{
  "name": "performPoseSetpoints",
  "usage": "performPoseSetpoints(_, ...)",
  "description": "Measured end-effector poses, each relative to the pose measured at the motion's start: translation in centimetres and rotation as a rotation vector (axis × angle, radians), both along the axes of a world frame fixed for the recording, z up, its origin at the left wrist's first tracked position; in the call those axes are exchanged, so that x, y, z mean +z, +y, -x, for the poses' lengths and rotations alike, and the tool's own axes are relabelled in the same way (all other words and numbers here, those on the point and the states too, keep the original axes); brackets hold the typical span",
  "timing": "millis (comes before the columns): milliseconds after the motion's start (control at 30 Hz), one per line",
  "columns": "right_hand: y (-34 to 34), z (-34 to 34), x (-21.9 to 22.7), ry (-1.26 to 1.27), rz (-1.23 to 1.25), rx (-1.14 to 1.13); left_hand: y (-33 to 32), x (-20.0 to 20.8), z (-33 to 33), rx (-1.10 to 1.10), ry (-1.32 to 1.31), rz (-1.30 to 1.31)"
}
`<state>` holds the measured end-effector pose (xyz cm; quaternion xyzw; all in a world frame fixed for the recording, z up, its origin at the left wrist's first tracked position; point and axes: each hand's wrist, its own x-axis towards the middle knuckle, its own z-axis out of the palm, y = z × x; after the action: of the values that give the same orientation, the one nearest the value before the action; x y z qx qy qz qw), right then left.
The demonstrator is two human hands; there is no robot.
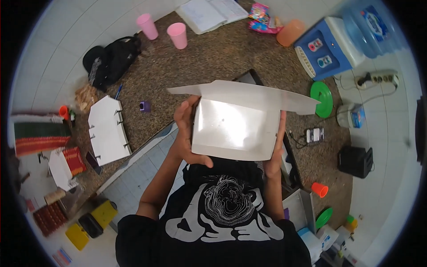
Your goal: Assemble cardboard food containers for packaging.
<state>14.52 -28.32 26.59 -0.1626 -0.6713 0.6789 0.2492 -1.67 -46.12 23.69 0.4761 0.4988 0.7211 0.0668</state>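
Note:
Up in front of my chest I hold a white cardboard box with its lid raised along the far side and side flaps spread out. The inside is bare and shiny with light. My left hand is closed round the box's left wall, thumb along the near edge. Against the right wall lies my right hand, its fingers running up the outer side, gripping the box. Flat on the counter to the left is an unfolded white cardboard sheet with slots along its edges.
The speckled counter curves around me. It bears pink cups, an open notebook, a black bag, a purple sharpener-like block, a water dispenser, a green plate, a phone and an orange cup.

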Motion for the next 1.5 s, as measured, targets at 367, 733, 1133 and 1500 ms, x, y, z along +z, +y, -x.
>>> performPoseSetpoints(367,1.4,-0.5,-1.0,0.06,-0.258,-0.145,3.2,-1.2,-0.6,-0.121,-0.733,0.168)
performPoseSetpoints(733,6.6,2.9,-3.4,0.014,0.216,-0.116,6.0,-3.7,1.0,0.031,-0.776,0.343)
performPoseSetpoints(1133,18.0,13.4,-6.5,0.112,0.497,0.177,14.3,-1.4,5.2,0.424,-0.675,0.442)
performPoseSetpoints(1500,25.4,16.0,-7.9,0.021,0.544,0.227,21.9,-0.7,8.3,0.529,-0.337,0.667)
